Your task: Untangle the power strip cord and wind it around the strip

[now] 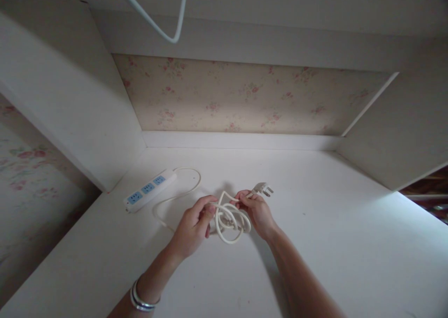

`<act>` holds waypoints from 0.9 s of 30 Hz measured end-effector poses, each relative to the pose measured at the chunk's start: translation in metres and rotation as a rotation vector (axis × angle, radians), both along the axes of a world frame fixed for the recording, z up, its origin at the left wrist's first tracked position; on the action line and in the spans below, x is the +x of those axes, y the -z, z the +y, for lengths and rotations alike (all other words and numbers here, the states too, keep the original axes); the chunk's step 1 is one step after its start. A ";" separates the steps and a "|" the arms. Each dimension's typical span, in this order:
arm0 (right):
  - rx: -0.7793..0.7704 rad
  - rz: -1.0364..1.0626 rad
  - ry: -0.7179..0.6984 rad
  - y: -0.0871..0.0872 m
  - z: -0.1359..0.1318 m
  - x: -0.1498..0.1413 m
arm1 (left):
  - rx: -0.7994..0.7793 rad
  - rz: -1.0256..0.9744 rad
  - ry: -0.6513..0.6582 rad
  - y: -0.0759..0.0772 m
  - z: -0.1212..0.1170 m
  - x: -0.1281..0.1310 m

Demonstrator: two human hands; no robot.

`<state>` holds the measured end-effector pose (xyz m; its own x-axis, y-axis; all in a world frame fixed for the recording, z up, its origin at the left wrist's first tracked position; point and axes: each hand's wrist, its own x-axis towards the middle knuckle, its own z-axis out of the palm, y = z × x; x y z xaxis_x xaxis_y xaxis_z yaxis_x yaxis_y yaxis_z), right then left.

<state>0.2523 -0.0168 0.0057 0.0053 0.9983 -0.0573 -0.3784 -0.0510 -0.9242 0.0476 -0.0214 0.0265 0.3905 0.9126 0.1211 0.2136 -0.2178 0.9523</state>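
A loosely coiled white power cord point(229, 240) is held between my two hands above the white desk. My left hand point(194, 222) pinches the coil at its left side, thumb and fingers closed on the loops. On the right, my right hand point(257, 210) grips the cord just below its plug point(263, 189), whose prongs point right. From the left hand, one length of cord curves back to a white power strip point(150, 190) with blue sockets. The strip lies on the desk to the left, apart from both hands.
The white desktop point(315, 243) is bounded by a left side panel point(80, 103), a right panel point(395, 131) and a floral-papered back wall point(224, 99). Overhead, a pale cable loop point(174, 39) hangs down. Dark items show past the right edge.
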 end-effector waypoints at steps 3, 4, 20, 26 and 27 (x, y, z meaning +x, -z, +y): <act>0.000 -0.020 -0.037 0.001 -0.001 0.001 | -0.041 -0.031 0.015 0.001 0.001 0.000; 0.000 -0.027 -0.035 0.001 -0.001 0.002 | -0.062 -0.051 0.018 0.001 0.001 0.000; 0.117 -0.120 0.073 -0.003 -0.005 0.000 | -0.154 -0.103 0.063 -0.003 0.004 0.001; 0.013 -0.025 -0.001 -0.011 -0.009 -0.008 | -0.145 -0.075 0.064 -0.004 0.004 0.002; -0.017 0.004 -0.005 -0.013 -0.009 -0.010 | -0.140 -0.074 0.060 -0.003 0.004 0.002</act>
